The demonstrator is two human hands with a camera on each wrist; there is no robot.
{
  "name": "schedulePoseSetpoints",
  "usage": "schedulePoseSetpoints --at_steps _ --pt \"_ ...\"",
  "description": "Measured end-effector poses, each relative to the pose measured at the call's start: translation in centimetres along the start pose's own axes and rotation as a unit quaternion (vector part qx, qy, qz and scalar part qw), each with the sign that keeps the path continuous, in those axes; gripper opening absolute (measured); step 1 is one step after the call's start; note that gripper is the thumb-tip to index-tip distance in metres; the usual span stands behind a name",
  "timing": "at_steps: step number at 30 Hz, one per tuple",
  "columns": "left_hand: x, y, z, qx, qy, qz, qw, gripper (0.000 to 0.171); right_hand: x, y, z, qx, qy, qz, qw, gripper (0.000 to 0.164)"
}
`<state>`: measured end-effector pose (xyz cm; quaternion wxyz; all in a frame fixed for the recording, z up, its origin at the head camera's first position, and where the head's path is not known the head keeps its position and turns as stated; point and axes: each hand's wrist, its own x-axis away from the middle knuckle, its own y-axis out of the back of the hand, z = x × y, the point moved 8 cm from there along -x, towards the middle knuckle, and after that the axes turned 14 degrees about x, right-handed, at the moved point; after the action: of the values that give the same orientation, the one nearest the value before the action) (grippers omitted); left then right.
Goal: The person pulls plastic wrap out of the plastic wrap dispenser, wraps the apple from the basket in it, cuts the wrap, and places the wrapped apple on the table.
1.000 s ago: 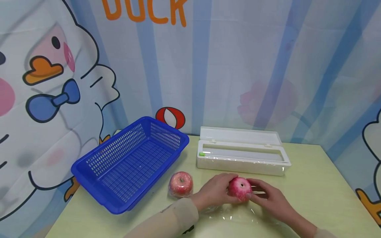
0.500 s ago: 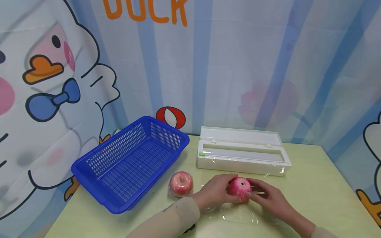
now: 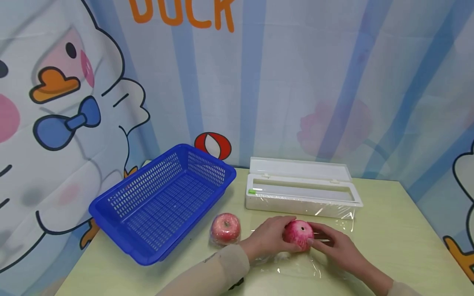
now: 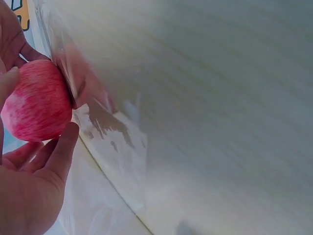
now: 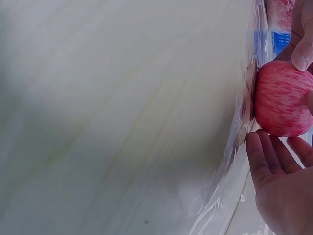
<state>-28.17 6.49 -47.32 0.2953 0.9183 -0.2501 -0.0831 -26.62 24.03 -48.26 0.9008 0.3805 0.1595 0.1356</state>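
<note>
A pink-red apple stands on a sheet of clear cling film spread over the table. From its left side my left hand holds it between thumb and fingers. My right hand grips the opposite side, thumb towards me and fingers behind. The left wrist view shows the streaky side of the apple close to the film, with fingers around it. The right wrist view has the apple beside crinkled film. A second apple, wrapped in film, sits left of my left hand.
An open blue plastic basket stands at the left with nothing in it. At the back of the table is a white cling film dispenser, lid up, with a green slider. A printed duck curtain hangs behind the table.
Both hands keep their hold on the apple, which has barely moved. The film's glints near the dispenser's front right corner have shifted slightly.
</note>
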Motion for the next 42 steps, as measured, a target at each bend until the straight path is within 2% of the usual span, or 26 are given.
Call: schedulePoseSetpoints --at_steps 6,12,16,19,22,25,28,31,34,38,40,42 --pt "0.7 0.7 -0.6 -0.066 0.015 -0.004 0.9977 0.090 0.1 0.3 -0.1 0.014 -0.005 -0.005 1.000 0.052" --pt "2.4 2.3 -1.5 -0.139 0.023 0.006 0.9899 0.088 0.6 1.5 0.0 0.032 -0.015 0.000 0.999 0.055" --pt "3.9 2.6 -1.9 -0.187 0.014 0.031 0.9817 0.083 1.4 2.4 0.2 0.056 -0.009 0.004 0.998 0.055" --pt "5.1 2.3 -2.2 -0.213 -0.009 0.046 0.9759 0.079 2.3 2.9 0.0 0.075 -0.010 0.005 0.997 0.056" --pt "6.3 1.8 -2.4 -0.245 -0.040 0.054 0.9672 0.072 3.4 3.3 -0.3 0.099 -0.003 0.006 0.995 0.055" --pt "7.5 1.1 -2.4 -0.288 -0.071 0.064 0.9527 0.062 4.6 3.5 -0.5 0.132 0.016 0.005 0.991 0.053" --pt "8.4 0.6 -2.3 -0.324 -0.100 0.072 0.9380 0.051 5.6 3.4 -1.3 0.170 -0.009 0.035 0.985 0.055" --pt "9.2 0.1 -2.4 -0.350 -0.133 0.074 0.9243 0.037 6.6 3.2 -2.2 0.222 -0.030 0.071 0.972 0.057" --pt "10.0 -0.3 -2.5 -0.373 -0.173 0.071 0.9086 0.024 7.7 2.7 -2.8 0.265 -0.021 0.092 0.960 0.057" --pt "10.7 -0.8 -2.3 -0.392 -0.211 0.074 0.8927 0.012 9.0 2.3 -3.2 0.301 0.024 0.062 0.951 0.052" --pt "11.0 -1.0 -2.2 -0.396 -0.222 0.072 0.8883 0.007 9.5 2.1 -3.3 0.312 0.054 0.039 0.948 0.050" --pt "11.2 -1.1 -2.0 -0.400 -0.229 0.069 0.8850 0.005 10.0 2.0 -3.1 0.325 0.112 0.002 0.939 0.050"
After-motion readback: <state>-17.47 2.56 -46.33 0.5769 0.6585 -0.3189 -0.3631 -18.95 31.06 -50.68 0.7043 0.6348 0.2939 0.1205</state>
